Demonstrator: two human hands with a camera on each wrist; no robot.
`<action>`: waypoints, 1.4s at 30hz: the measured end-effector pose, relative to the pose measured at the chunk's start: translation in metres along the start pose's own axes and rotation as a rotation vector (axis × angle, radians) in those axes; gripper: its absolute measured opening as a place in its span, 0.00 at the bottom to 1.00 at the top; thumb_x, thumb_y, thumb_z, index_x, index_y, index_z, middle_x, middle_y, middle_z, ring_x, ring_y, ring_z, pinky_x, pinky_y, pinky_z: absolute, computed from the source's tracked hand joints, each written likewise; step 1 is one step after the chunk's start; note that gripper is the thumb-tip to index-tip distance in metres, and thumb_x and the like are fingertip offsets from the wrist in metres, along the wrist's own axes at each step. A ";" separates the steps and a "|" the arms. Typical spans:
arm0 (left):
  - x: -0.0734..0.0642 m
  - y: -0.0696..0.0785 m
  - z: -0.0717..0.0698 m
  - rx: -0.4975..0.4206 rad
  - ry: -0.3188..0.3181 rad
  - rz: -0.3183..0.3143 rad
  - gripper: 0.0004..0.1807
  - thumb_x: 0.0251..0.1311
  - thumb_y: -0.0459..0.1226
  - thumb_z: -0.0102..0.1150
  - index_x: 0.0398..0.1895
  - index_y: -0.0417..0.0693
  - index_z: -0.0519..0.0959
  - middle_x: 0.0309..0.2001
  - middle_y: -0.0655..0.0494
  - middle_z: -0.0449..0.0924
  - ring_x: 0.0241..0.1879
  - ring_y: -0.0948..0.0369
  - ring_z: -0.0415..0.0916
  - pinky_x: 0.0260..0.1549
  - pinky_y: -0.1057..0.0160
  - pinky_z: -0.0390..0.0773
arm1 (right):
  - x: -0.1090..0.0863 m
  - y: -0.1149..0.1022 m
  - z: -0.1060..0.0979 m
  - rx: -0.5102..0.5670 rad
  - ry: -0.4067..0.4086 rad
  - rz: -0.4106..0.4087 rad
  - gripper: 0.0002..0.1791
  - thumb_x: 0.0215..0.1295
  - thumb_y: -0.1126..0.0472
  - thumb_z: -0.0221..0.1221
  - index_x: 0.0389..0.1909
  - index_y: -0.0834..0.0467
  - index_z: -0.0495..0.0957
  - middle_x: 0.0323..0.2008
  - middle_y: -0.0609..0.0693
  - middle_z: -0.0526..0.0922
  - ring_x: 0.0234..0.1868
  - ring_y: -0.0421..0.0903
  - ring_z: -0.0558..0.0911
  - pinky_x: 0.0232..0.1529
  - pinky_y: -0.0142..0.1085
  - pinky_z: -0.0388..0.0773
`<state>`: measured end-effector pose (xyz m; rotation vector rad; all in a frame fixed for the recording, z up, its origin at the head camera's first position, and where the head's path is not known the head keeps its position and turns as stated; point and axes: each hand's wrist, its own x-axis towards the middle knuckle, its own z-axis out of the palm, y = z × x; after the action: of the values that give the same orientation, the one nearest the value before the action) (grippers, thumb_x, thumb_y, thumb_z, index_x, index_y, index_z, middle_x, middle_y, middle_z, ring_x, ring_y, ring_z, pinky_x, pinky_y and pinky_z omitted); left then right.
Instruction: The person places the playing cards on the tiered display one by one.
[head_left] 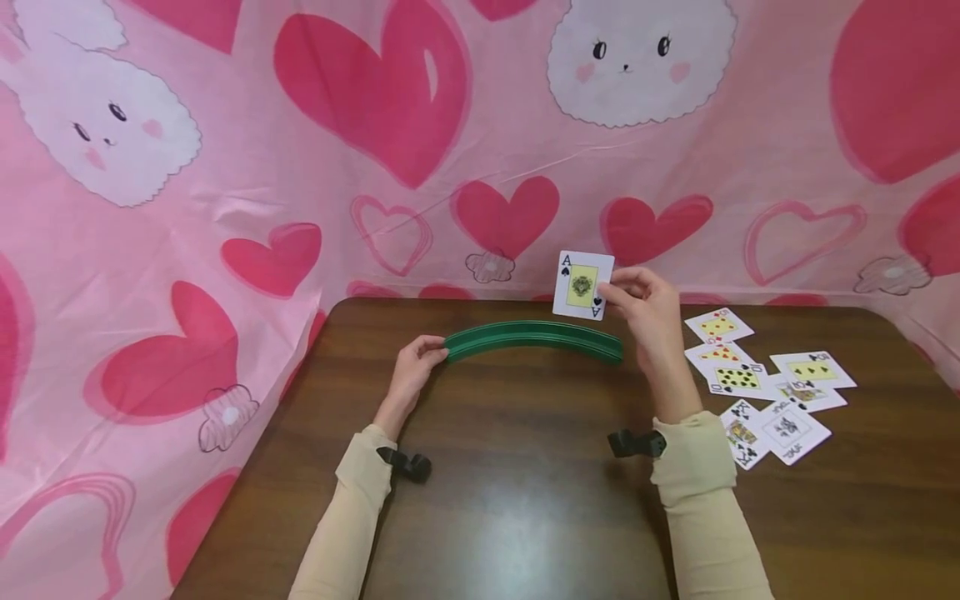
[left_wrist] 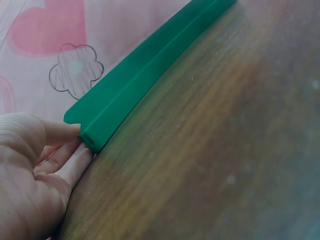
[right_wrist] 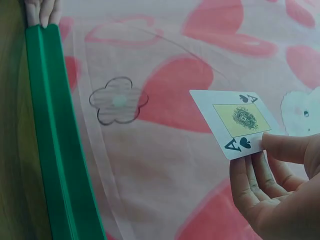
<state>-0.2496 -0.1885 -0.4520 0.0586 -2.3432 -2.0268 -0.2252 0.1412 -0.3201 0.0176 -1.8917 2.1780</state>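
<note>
My right hand [head_left: 651, 321] pinches an ace of spades playing card [head_left: 583, 285] near its right edge, thumb on the face and fingers behind. The card is held up above the far edge of the table, its face showing in the head and right wrist views. A long, curved green card holder [head_left: 532, 335] with a lengthwise groove lies on the table below it; no card stands in it. At the holder's left end, my left hand [head_left: 415, 367] grips the tip with its fingers. The left wrist view shows those fingers against the green holder's end [left_wrist: 95, 135].
Several playing cards lie face up and partly overlapping on the right of the brown wooden table [head_left: 480, 467], among them a joker [head_left: 789, 431] and a king of clubs [head_left: 742, 435]. A pink cloth [head_left: 420, 242] with hearts hangs behind the table.
</note>
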 end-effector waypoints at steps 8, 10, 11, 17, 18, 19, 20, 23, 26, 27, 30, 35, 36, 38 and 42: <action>0.002 -0.005 0.000 -0.001 -0.005 0.000 0.13 0.54 0.37 0.58 0.42 0.44 0.76 0.42 0.49 0.75 0.39 0.57 0.70 0.41 0.63 0.71 | -0.004 0.001 0.015 -0.071 -0.016 -0.012 0.17 0.50 0.59 0.64 0.39 0.63 0.76 0.34 0.51 0.80 0.35 0.46 0.77 0.35 0.31 0.75; 0.002 -0.005 0.000 -0.003 -0.007 -0.004 0.13 0.54 0.37 0.58 0.43 0.45 0.76 0.42 0.49 0.75 0.39 0.57 0.70 0.41 0.63 0.71 | -0.003 0.003 0.018 -0.098 -0.020 -0.022 0.17 0.50 0.59 0.64 0.39 0.63 0.77 0.34 0.51 0.80 0.35 0.47 0.77 0.35 0.32 0.75; 0.002 -0.005 0.000 -0.004 -0.007 -0.005 0.13 0.54 0.37 0.58 0.42 0.45 0.76 0.42 0.49 0.75 0.39 0.57 0.70 0.42 0.63 0.71 | -0.003 0.004 0.020 -0.109 -0.022 -0.026 0.16 0.50 0.58 0.64 0.39 0.62 0.77 0.34 0.52 0.80 0.35 0.47 0.77 0.35 0.32 0.75; 0.001 -0.004 -0.002 -0.008 0.003 0.001 0.11 0.54 0.35 0.58 0.41 0.45 0.77 0.41 0.50 0.76 0.39 0.57 0.71 0.42 0.63 0.71 | -0.002 0.009 0.028 -0.144 -0.043 -0.032 0.17 0.51 0.57 0.62 0.40 0.61 0.77 0.38 0.54 0.79 0.37 0.47 0.76 0.40 0.38 0.75; 0.001 -0.004 -0.002 -0.006 0.005 0.001 0.11 0.54 0.35 0.58 0.41 0.45 0.77 0.41 0.50 0.76 0.39 0.57 0.71 0.41 0.63 0.71 | -0.002 0.010 0.030 -0.138 -0.050 -0.030 0.17 0.52 0.56 0.62 0.40 0.61 0.77 0.39 0.54 0.79 0.38 0.48 0.76 0.41 0.40 0.75; 0.001 -0.004 -0.002 -0.005 0.005 0.001 0.11 0.54 0.35 0.58 0.41 0.45 0.77 0.41 0.50 0.76 0.39 0.57 0.71 0.41 0.63 0.71 | -0.002 0.010 0.031 -0.136 -0.054 -0.027 0.17 0.52 0.56 0.62 0.41 0.60 0.77 0.39 0.54 0.79 0.38 0.48 0.76 0.41 0.40 0.75; 0.001 -0.005 -0.002 0.002 0.004 0.000 0.11 0.54 0.35 0.57 0.41 0.45 0.77 0.42 0.50 0.75 0.39 0.57 0.71 0.41 0.63 0.71 | -0.002 0.010 0.033 -0.130 -0.058 -0.025 0.16 0.52 0.56 0.62 0.41 0.60 0.77 0.40 0.54 0.79 0.39 0.48 0.76 0.42 0.41 0.74; 0.001 -0.006 -0.002 0.008 0.001 -0.003 0.11 0.54 0.36 0.57 0.42 0.46 0.76 0.42 0.50 0.75 0.40 0.57 0.70 0.42 0.63 0.71 | -0.002 0.010 0.037 -0.119 -0.061 -0.021 0.16 0.52 0.57 0.62 0.40 0.60 0.77 0.39 0.54 0.79 0.38 0.48 0.77 0.40 0.39 0.75; 0.001 -0.006 -0.001 0.014 0.000 -0.001 0.12 0.54 0.37 0.57 0.42 0.46 0.76 0.42 0.51 0.75 0.40 0.56 0.70 0.43 0.62 0.71 | -0.002 0.010 0.042 -0.132 -0.072 -0.025 0.15 0.52 0.58 0.62 0.40 0.60 0.77 0.39 0.54 0.79 0.38 0.47 0.76 0.38 0.36 0.75; 0.001 -0.005 -0.001 0.013 0.003 0.000 0.12 0.54 0.37 0.57 0.42 0.46 0.76 0.42 0.51 0.75 0.40 0.56 0.70 0.43 0.61 0.71 | -0.002 0.011 0.044 -0.137 -0.078 -0.025 0.15 0.52 0.58 0.62 0.40 0.60 0.77 0.39 0.54 0.78 0.39 0.47 0.76 0.38 0.35 0.75; 0.001 -0.004 -0.001 0.018 0.007 0.000 0.11 0.54 0.36 0.57 0.42 0.46 0.76 0.42 0.51 0.75 0.40 0.56 0.70 0.43 0.61 0.70 | -0.002 0.011 0.047 -0.155 -0.094 -0.023 0.14 0.53 0.58 0.62 0.40 0.60 0.77 0.40 0.53 0.78 0.39 0.46 0.75 0.38 0.35 0.75; 0.001 -0.003 0.000 0.020 0.002 0.006 0.11 0.55 0.34 0.56 0.42 0.45 0.76 0.42 0.51 0.75 0.40 0.58 0.71 0.42 0.63 0.71 | 0.000 0.013 0.050 -0.147 -0.099 -0.023 0.14 0.53 0.58 0.62 0.40 0.60 0.77 0.40 0.54 0.78 0.39 0.47 0.75 0.40 0.38 0.75; -0.001 0.001 0.001 0.016 -0.002 0.000 0.11 0.55 0.33 0.56 0.43 0.44 0.76 0.43 0.50 0.75 0.41 0.57 0.71 0.42 0.63 0.71 | 0.001 0.013 0.051 -0.142 -0.101 -0.021 0.14 0.53 0.59 0.62 0.40 0.60 0.77 0.40 0.54 0.78 0.39 0.47 0.76 0.40 0.39 0.75; -0.005 0.007 0.001 0.012 -0.008 -0.008 0.12 0.55 0.31 0.55 0.44 0.41 0.76 0.44 0.47 0.75 0.41 0.57 0.70 0.43 0.62 0.71 | 0.002 0.014 0.051 -0.135 -0.105 -0.018 0.14 0.53 0.59 0.62 0.40 0.60 0.76 0.40 0.54 0.78 0.39 0.47 0.76 0.41 0.40 0.75; -0.013 0.020 0.003 0.012 -0.013 -0.023 0.13 0.56 0.29 0.53 0.45 0.36 0.74 0.45 0.43 0.74 0.42 0.56 0.70 0.44 0.62 0.70 | 0.003 0.015 0.053 -0.140 -0.104 -0.002 0.14 0.53 0.59 0.61 0.40 0.60 0.77 0.40 0.54 0.78 0.39 0.47 0.76 0.40 0.38 0.75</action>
<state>-0.2372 -0.1823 -0.4323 0.0738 -2.3736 -2.0295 -0.2393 0.0879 -0.3256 0.1082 -2.0957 2.0757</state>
